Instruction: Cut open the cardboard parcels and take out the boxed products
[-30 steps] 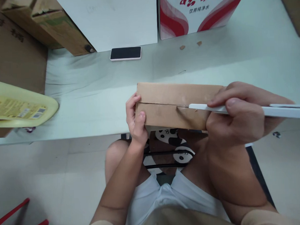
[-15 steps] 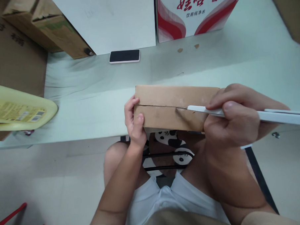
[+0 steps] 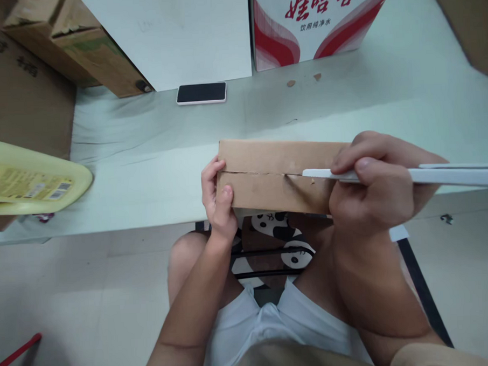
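Note:
A small brown cardboard box [image 3: 267, 157] is held over the front edge of the table, with a narrow seam running along its face. My left hand [image 3: 220, 197] grips the box's left end, thumb on the near flap and fingers round the far side. My right hand [image 3: 377, 182] is closed on a long, slim white tool with a thin point [image 3: 318, 173]. The point rests at the seam, near the middle of the box. My right fingers also lie close against the box's right end, hiding it.
A phone [image 3: 202, 93] lies beyond the box. A white board [image 3: 181, 34] and a red-and-white carton [image 3: 278, 36] stand behind it. At left are a yellow bottle [image 3: 29, 179] and large cardboard boxes [image 3: 26, 101]. Small brown scraps [image 3: 317, 77] lie on the table [image 3: 147, 182].
My right hand has shifted slightly up and left, and the white tool now lies more level. The left hand and box stay almost in place.

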`<control>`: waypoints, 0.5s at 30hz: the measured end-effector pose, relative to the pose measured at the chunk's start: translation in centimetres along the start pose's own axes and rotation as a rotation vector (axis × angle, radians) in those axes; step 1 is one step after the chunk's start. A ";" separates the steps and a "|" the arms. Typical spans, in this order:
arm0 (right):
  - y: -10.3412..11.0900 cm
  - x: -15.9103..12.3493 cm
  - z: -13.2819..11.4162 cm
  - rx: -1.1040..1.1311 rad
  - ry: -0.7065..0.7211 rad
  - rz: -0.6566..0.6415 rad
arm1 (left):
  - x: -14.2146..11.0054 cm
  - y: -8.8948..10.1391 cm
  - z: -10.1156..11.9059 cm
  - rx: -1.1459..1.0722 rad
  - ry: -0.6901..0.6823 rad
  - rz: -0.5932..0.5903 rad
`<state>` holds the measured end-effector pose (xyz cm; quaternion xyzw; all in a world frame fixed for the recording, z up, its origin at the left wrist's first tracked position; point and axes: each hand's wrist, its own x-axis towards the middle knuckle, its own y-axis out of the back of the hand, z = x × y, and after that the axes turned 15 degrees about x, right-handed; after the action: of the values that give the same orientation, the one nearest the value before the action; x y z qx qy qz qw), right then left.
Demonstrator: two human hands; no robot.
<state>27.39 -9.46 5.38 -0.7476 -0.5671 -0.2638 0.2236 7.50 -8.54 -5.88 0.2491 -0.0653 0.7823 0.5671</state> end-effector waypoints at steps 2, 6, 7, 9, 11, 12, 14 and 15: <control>-0.7 0.3 -0.1 0.101 0.041 0.150 | 0.0 0.0 0.0 -0.007 -0.007 0.001; -1.2 0.6 0.7 0.132 0.002 0.252 | 0.0 0.0 0.0 -0.004 -0.011 0.004; -1.1 0.6 0.9 0.130 -0.020 0.275 | 0.1 0.0 0.1 0.003 -0.011 0.006; -1.2 0.7 1.2 0.145 -0.078 0.305 | 0.1 -0.1 0.2 0.003 -0.014 0.007; -1.3 0.8 1.3 0.193 -0.127 0.327 | 0.2 -0.1 0.2 -0.007 -0.018 0.003; -1.3 0.8 1.2 0.219 -0.140 0.336 | 0.2 -0.1 0.3 -0.008 -0.020 0.002; -1.1 0.8 0.9 0.268 -0.156 0.340 | 0.2 0.0 0.3 0.001 -0.022 0.006; -0.8 0.8 0.6 0.284 -0.174 0.314 | 0.2 0.0 0.3 0.006 -0.024 0.012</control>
<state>26.88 -8.31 5.44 -0.8077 -0.4921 -0.0778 0.3152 7.57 -8.46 -5.48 0.2600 -0.0712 0.7828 0.5609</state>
